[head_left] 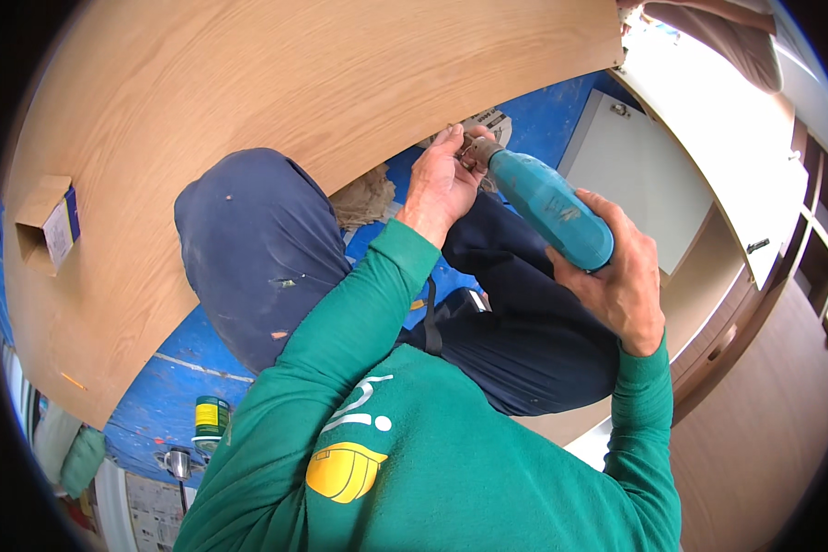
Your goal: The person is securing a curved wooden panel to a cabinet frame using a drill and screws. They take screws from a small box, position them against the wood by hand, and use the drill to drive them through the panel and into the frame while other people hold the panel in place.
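Note:
A teal power drill (pixel 547 204) lies slantwise in front of me, its grey metal chuck (pixel 484 153) toward the far left. My right hand (pixel 624 276) is closed around the drill's near end. At the other end, the fingers of my left hand (pixel 443 182) are curled in against the chuck. Any bit or small part between those fingers is too small to make out. Both hands are above my bent legs, close to the edge of a large wood-grain panel (pixel 248 83).
An open cardboard box (pixel 48 225) sits on the panel at left. A beige rag (pixel 363 198) lies beside my knee on the blue floor covering (pixel 179 368). At lower left stands a green-and-yellow can (pixel 211 419). White boards (pixel 649 152) and a curved wooden panel (pixel 764 405) are at right.

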`<state>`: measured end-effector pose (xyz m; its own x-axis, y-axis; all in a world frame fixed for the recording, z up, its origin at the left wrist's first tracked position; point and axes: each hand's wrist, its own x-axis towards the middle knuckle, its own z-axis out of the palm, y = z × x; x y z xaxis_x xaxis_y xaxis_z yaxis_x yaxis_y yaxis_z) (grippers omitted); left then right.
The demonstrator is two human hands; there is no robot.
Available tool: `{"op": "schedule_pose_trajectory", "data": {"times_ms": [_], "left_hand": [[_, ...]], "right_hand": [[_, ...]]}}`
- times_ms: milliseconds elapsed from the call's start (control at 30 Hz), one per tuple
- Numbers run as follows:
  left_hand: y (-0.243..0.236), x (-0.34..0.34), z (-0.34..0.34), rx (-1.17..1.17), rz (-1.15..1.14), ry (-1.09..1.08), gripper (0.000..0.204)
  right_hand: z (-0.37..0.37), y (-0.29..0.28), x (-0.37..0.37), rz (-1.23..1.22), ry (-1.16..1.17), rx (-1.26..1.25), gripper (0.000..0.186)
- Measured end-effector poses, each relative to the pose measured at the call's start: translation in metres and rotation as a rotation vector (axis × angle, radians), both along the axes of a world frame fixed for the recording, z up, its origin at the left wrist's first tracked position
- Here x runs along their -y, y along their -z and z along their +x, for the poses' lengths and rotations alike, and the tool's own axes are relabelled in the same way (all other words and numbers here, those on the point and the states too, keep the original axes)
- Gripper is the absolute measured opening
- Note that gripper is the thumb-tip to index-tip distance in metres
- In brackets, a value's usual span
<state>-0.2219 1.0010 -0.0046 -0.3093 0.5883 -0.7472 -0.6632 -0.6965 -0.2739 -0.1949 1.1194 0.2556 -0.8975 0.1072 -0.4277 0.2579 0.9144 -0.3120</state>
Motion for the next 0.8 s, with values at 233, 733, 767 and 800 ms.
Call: {"op": "schedule_pose_trajectory", "data": {"times_ms": [233, 733, 767, 800], "left_hand": [[-0.052, 0.007, -0.003, -0.026, 0.201, 0.081, 0.042], [-0.105, -0.005, 0.004, -0.077, 0.263, 0.189, 0.041], [-0.105, -0.005, 0.005, -0.076, 0.259, 0.189, 0.041], [-0.106, -0.005, 0.005, -0.075, 0.257, 0.191, 0.041]], "right_hand": [[-0.011, -0.004, 0.008, -0.04, 0.153, 0.051, 0.06], [-0.008, -0.003, 0.012, -0.044, 0.173, 0.054, 0.058], [-0.008, -0.002, 0.011, -0.036, 0.159, 0.048, 0.058], [-0.007, -0.001, 0.011, -0.033, 0.16, 0.043, 0.058]]}}
